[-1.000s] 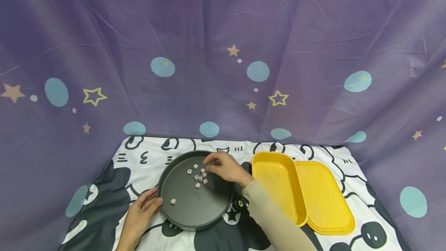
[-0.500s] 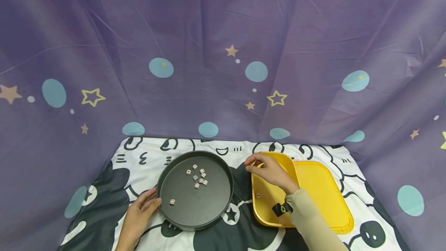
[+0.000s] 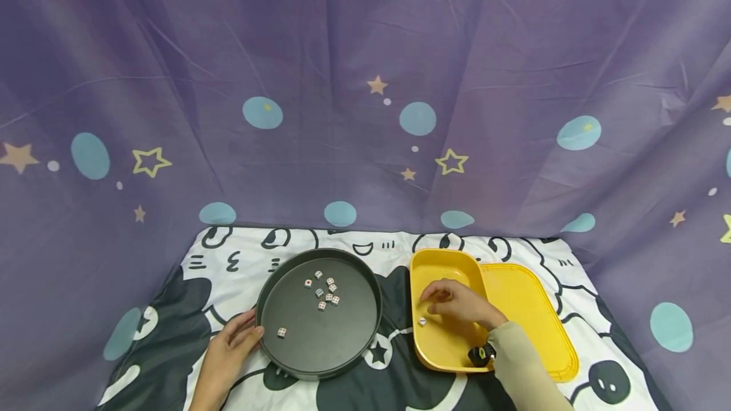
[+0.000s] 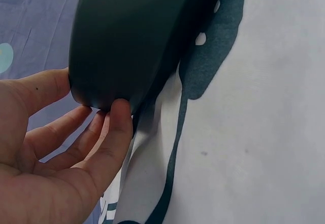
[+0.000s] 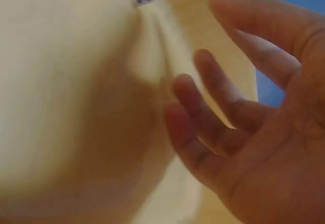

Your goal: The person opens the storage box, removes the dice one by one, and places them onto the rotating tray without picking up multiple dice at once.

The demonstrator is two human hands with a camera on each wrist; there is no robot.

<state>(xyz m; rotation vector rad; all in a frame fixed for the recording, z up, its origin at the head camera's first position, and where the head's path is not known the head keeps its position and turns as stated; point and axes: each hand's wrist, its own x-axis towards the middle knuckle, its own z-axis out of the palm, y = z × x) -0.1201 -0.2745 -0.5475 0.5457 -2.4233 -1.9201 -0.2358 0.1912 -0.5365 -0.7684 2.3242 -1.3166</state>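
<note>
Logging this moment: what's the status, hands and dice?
Left hand touches black tray rim. Right hand empty over yellow bin, one die inside. Nothing in the way.

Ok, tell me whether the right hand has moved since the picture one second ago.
Yes. The right hand has gone rightward from over the round black tray to inside the yellow plastic container, above one white die.
</note>
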